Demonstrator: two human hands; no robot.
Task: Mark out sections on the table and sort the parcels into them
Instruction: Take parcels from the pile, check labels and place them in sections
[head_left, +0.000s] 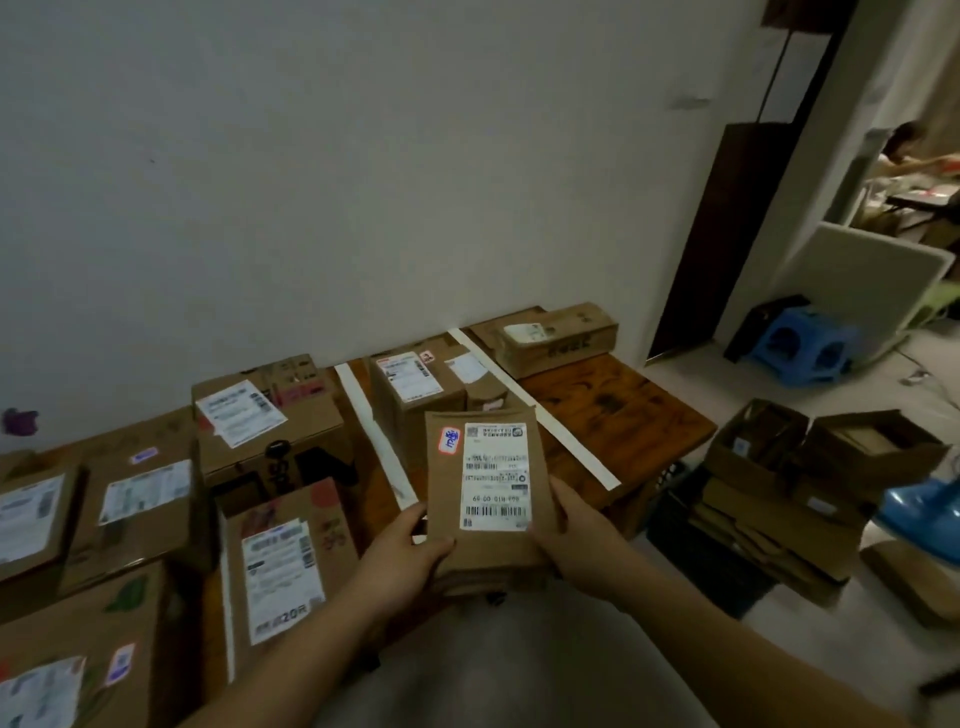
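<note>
Table (613, 410): wood, by the white wall (363, 156), tape strips (535, 410) across, boxes (260, 431) at left.
Parcel (483, 499): centre frame, label up.
Left hand (410, 551): gripping its left edge.
Right hand (576, 535): gripping its right edge.

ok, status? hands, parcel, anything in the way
Left hand and right hand both grip flat parcel, label up. Tape strips mark the table; boxes crowd left and middle sections. Right section: one box at back, path looks open.
</note>
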